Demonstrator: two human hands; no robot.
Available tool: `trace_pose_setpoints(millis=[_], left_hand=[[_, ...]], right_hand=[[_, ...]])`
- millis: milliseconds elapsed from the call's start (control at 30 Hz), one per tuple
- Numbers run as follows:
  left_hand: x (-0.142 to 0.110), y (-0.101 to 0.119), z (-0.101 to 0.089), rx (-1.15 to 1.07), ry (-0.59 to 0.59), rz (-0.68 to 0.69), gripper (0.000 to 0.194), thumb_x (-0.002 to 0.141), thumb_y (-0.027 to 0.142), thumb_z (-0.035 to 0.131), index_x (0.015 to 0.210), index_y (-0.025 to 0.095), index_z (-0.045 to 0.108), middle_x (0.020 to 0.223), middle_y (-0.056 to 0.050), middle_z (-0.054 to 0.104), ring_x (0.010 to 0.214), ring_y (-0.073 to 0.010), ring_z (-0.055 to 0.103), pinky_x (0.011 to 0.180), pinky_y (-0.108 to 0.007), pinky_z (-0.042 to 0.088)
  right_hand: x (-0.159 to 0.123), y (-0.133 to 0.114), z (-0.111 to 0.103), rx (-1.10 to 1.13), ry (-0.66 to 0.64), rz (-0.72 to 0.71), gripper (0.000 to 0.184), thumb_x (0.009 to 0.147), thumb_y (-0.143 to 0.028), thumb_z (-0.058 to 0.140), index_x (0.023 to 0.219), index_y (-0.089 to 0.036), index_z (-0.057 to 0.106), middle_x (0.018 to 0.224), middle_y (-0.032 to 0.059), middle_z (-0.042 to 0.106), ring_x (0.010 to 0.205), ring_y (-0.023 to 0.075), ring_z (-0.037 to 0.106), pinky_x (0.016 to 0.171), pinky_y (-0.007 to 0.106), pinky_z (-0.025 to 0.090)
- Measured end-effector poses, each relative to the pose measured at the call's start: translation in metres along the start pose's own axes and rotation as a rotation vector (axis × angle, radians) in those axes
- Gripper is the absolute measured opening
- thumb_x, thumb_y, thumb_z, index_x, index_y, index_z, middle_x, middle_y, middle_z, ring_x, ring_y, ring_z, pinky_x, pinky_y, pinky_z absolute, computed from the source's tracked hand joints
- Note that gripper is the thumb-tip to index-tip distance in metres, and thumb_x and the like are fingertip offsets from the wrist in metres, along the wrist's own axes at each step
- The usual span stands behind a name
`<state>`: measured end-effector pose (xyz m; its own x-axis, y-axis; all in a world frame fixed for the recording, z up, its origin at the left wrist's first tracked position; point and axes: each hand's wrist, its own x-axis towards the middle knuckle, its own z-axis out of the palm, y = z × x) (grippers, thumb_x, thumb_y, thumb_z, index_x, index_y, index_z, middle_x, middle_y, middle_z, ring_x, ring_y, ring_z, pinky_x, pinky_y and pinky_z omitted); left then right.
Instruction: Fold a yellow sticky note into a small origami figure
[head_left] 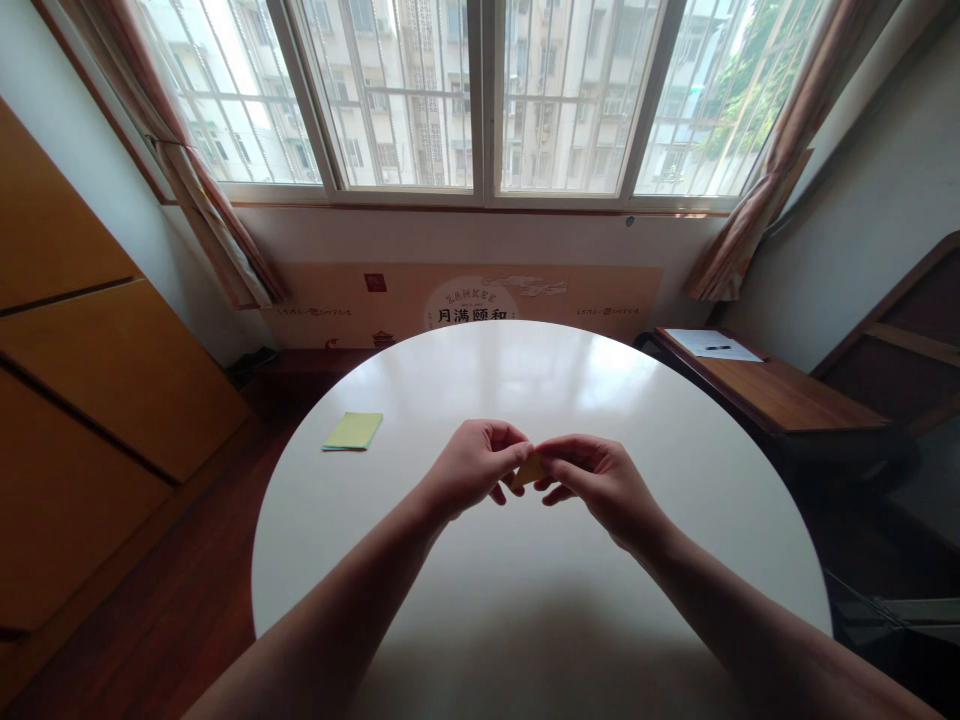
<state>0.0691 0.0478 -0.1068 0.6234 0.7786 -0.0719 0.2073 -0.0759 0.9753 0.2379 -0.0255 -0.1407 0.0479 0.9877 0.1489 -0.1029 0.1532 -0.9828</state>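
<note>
Above the middle of a round white table (pixel 480 380), a small folded piece of yellow paper (pixel 531 469) is pinched between both hands. My left hand (pixel 484 460) grips its left side with thumb and fingers closed. My right hand (pixel 589 468) closes on its right side, the fingertips of the two hands nearly meeting at the top. Much of the paper is hidden behind fingers, so its full shape cannot be made out. To the left on the tabletop lies a pad of yellow-green square paper (pixel 354 431) with a bluish lower edge.
A wooden side table (pixel 810 395) at the right bears a white sheet (pixel 712 345) with a dark pen (pixel 718 348). Wooden cabinets (pixel 97 400) stand on the left. Behind the table are a printed banner (pixel 322 310) and a barred window (pixel 480 100) with tied curtains (pixel 202 210).
</note>
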Motion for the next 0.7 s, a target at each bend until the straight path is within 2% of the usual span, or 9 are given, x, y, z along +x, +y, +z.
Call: trace_pose_setpoints(millis=[433,700], left_hand=[[-0.0002,-0.0001,0.0002,0.018,-0.007,-0.006,0.019,0.081,0.031,0.065,0.080,0.012,0.066,0.066,-0.006,0.067,0.056,-0.0143,0.064,0.039,-0.018,0.047],[0.0006,-0.0022,-0.0011,0.076,0.020,0.061,0.019,0.080,0.029,0.064,0.079,0.011,0.067,0.068,-0.006,0.067,0.060,-0.0138,0.062,0.046,-0.020,0.050]], right_hand=[[0.0005,-0.0033,-0.0010,0.026,-0.006,0.034,0.017,0.078,-0.024,0.072,0.093,-0.016,0.075,0.084,0.0079,0.077,0.071,0.0199,0.071,0.060,0.031,0.062],[0.0013,-0.0001,-0.0025,0.089,-0.018,0.103,0.025,0.077,-0.032,0.077,0.095,-0.017,0.071,0.083,0.0065,0.074,0.069,0.0196,0.070,0.060,0.033,0.060]])
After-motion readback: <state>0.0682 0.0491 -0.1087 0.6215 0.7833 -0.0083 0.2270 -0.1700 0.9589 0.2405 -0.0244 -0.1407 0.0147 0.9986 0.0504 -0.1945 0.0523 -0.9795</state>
